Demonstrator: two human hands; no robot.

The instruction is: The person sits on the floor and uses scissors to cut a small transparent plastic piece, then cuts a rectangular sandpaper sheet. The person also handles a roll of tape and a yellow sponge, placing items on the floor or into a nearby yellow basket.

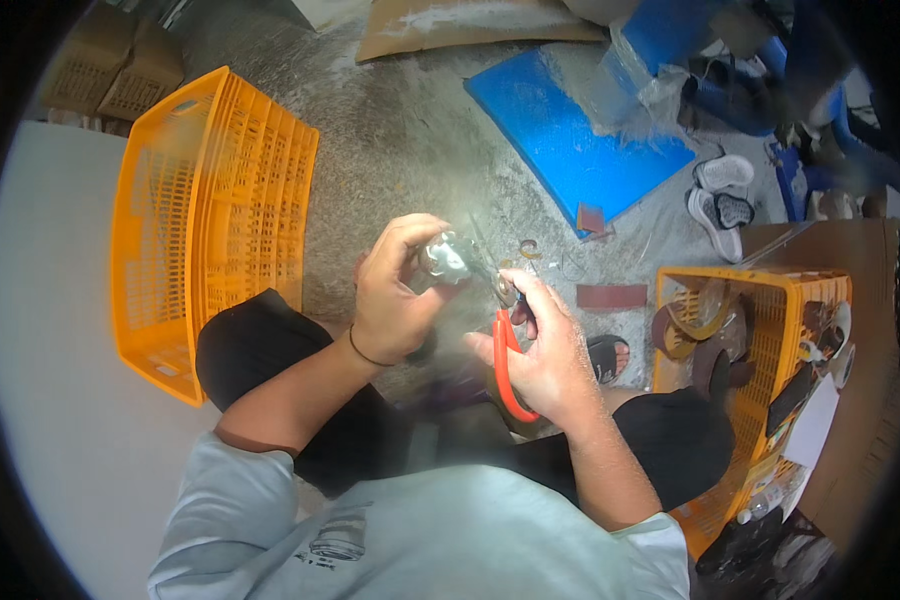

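Out in front of my knees, my left hand (388, 300) is closed around a small, shiny, silvery metal piece (447, 257). Its outline looks rounded and notched, and the fingers cover part of it. My right hand (558, 365) grips red-handled pliers (503, 372) with long, narrow jaws that point up and away. Those jaws are just right of the metal piece, close beside it; whether they touch it I cannot tell. The thumb and forefinger of the right hand lie near the pliers' pivot, and the handles run down across the palm.
Stacked yellow plastic crates (260, 180) stand at the left. A blue board (580, 130) lies ahead on the dusty floor, with white-soled shoes (718, 215) to its right. Near my right knee are a reddish-brown strip (611, 296) and a cluttered yellow crate (750, 275).
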